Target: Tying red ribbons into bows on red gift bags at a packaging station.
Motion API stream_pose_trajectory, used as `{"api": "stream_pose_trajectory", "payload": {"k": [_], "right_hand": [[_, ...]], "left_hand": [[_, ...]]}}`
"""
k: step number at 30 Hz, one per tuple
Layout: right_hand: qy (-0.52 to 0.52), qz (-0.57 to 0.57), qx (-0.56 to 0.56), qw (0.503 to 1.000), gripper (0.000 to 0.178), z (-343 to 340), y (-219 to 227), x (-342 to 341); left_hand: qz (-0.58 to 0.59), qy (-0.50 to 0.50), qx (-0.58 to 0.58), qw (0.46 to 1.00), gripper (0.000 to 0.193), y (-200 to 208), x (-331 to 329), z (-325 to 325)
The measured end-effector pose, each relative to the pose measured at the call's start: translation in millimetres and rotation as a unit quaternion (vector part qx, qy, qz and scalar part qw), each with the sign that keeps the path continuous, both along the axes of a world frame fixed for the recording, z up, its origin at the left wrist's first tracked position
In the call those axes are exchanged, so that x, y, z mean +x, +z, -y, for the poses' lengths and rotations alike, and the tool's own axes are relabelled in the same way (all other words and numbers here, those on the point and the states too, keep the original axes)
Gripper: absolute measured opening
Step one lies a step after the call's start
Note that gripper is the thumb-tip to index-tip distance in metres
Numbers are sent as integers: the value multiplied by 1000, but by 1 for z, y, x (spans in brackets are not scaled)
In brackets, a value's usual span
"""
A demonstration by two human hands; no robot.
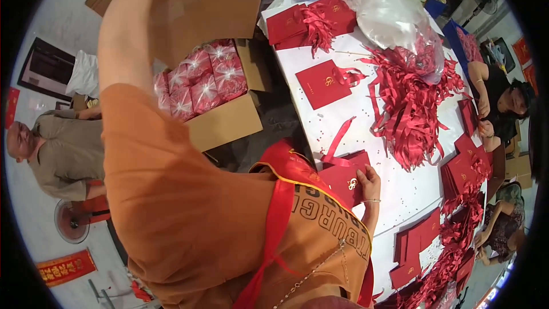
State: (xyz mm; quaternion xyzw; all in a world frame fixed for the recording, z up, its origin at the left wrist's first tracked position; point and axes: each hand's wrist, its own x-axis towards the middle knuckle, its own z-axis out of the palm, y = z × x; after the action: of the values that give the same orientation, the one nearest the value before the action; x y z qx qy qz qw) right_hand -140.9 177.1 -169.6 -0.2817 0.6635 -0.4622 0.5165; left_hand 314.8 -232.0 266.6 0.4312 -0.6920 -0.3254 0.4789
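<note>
A worker in an orange shirt (177, 160) pinches a ribboned red bag (340, 180) in the right hand's (370, 184) grip at the near edge of a white counter (400, 200); the left forearm (126, 34) reaches up over an open carton (226, 129) of wrapped red bundles (203, 88), its hand out of frame. The work looks partway along: ribbons trail from some stacked bags (460, 171), while a large ribbon heap (412, 123) appears left to use. Specks dot the counter; two co-workers sit opposite, and a bystander (68, 143) stands left near a fan (71, 222).
</note>
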Motion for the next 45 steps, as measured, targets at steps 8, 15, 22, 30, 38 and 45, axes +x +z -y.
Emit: {"api": "stream_pose_trajectory", "payload": {"k": [8,15,22,30,38,45], "right_hand": [[-10,3,8,1000,37,0,7,2],[-9,-1,18,1000,39,-1,3,1],[14,-3,39,999,33,-4,-9,-7],[-32,5,40,999,40,5,12,6],[-26,15,51,998,37,1,12,4],[-22,6,28,999,36,4,5,1]], "left_hand": [[278,167,-152,934,47,23,35,46],[465,402,-217,758,69,-2,5,83],[575,427,-182,674,53,-13,11,106],[384,131,-318,857,69,-21,8,115],[249,-124,-297,914,73,4,45,104],[588,224,-307,714,68,11,0,118]]}}
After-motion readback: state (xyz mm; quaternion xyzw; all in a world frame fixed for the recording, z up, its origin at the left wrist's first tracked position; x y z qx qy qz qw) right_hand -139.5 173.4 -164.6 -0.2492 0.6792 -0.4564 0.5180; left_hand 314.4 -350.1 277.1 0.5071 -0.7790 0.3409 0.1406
